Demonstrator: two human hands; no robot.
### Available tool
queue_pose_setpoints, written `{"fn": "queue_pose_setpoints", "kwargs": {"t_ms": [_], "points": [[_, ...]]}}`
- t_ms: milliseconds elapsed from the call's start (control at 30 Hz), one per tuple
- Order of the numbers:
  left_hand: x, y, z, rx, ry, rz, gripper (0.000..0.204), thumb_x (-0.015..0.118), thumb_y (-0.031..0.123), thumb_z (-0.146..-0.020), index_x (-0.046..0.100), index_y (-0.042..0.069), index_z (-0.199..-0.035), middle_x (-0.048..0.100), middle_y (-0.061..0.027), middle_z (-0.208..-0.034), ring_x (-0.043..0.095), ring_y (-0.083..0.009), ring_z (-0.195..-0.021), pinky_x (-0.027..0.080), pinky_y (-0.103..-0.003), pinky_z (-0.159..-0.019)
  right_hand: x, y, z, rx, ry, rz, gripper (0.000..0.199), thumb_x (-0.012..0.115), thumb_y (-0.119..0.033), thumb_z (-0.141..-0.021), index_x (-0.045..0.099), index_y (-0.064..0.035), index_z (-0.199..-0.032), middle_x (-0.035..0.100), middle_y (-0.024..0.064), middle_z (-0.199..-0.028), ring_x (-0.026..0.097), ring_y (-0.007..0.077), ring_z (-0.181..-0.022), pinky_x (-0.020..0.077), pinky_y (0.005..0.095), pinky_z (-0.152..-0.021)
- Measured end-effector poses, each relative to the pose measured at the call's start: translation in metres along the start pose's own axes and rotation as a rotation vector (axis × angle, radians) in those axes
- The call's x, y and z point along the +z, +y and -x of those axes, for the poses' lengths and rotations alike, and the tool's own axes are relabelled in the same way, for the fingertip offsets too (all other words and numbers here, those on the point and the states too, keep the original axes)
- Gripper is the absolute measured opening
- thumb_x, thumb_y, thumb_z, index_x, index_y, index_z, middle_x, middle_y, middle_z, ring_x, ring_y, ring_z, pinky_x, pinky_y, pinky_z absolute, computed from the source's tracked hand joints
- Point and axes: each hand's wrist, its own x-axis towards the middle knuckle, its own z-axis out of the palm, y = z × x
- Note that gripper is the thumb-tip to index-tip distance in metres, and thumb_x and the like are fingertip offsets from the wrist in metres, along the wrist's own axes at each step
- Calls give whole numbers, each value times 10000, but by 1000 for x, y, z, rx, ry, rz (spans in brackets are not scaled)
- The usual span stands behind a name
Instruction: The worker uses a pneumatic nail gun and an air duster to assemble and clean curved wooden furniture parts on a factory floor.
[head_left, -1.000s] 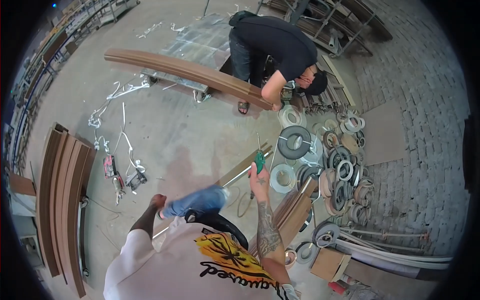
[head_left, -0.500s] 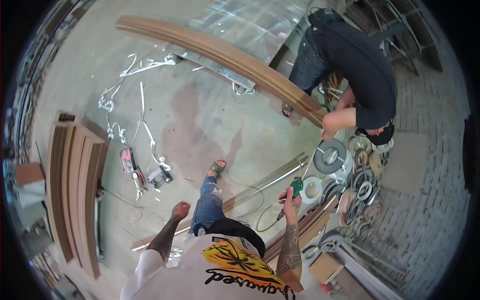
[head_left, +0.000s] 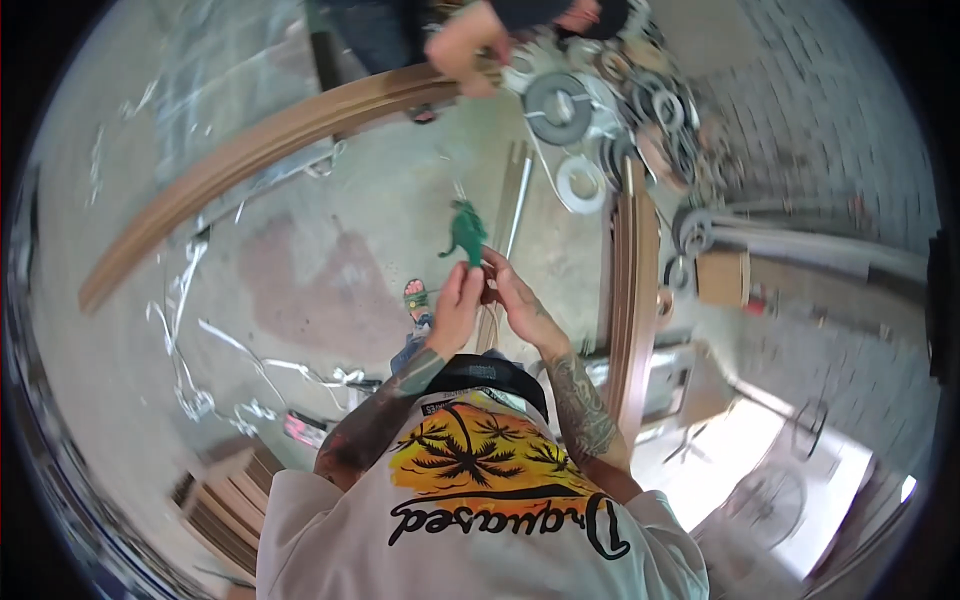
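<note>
Both my hands meet in front of my waist at a green trigger tool point(head_left: 466, 228). It is pistol-shaped with a thin tip pointing away from me, somewhat blurred by motion. My left hand point(head_left: 455, 312) is closed around the lower end of its handle. My right hand point(head_left: 520, 303) is closed beside it, fingertips at the handle's base. Something small and dark sits between the hands there, too hidden to name. A thin hose point(head_left: 491, 325) seems to run down from the hands toward my body.
Long brown profiles point(head_left: 270, 140) stretch across the far side, where a co-worker's hand point(head_left: 470, 50) rests at their end. Coiled edging rolls point(head_left: 558, 108) lie far right. More brown profiles point(head_left: 632, 300) stand right. White strapping point(head_left: 185, 360) litters the left floor. A cardboard box point(head_left: 722, 278) is farther right.
My left hand has come up from my side to the green trigger tool, which my right hand alone held before. The view has turned to the right.
</note>
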Motion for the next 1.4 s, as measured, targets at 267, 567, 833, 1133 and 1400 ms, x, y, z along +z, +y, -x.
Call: {"fn": "queue_pose_setpoints", "kwargs": {"t_ms": [267, 567, 833, 1133, 1400], "points": [[138, 9, 28, -48, -605, -489, 379, 397, 283, -976, 477, 19, -1237, 640, -119, -1011, 572, -162, -952, 431, -279, -803, -12, 101, 126, -294, 687, -334, 321, 459, -346, -948, 523, -93, -1135, 536, -4, -787, 495, 84, -683, 399, 250, -548], [233, -111, 203, -488, -1032, -241, 349, 447, 415, -951, 464, 67, -962, 473, -28, -698, 553, -196, -711, 458, -312, -687, 8, 188, 317, -867, 1411, -128, 292, 435, -271, -966, 488, -18, -1102, 553, 50, -929, 524, 141, -843, 434, 291, -760], [269, -178, 356, -465, -1211, -533, 394, 409, 471, -953, 406, 113, -790, 393, 2, -618, 445, -160, -600, 413, -294, -593, 48, 245, 411, -761, 1754, -563, 299, 476, -307, -932, 489, -29, -1041, 565, 101, -986, 560, 165, -869, 453, 300, -747], [275, -214, 397, -799, -1386, -563, 374, 434, 467, -945, 419, 116, -816, 358, 19, -607, 424, -129, -591, 402, -269, -577, 54, 267, 435, -705, 2102, -590, 296, 469, -281, -933, 472, -4, -1038, 543, 127, -1107, 531, 194, -1061, 410, 318, -917], [270, -229, 372, -1007, -1491, -545, 359, 361, 451, -972, 383, 146, -785, 311, 37, -565, 375, -108, -530, 388, -262, -551, 51, 266, 399, -560, 2276, -614, 307, 499, -236, -916, 430, -18, -1121, 506, 83, -1085, 530, 175, -998, 424, 303, -889]]}}
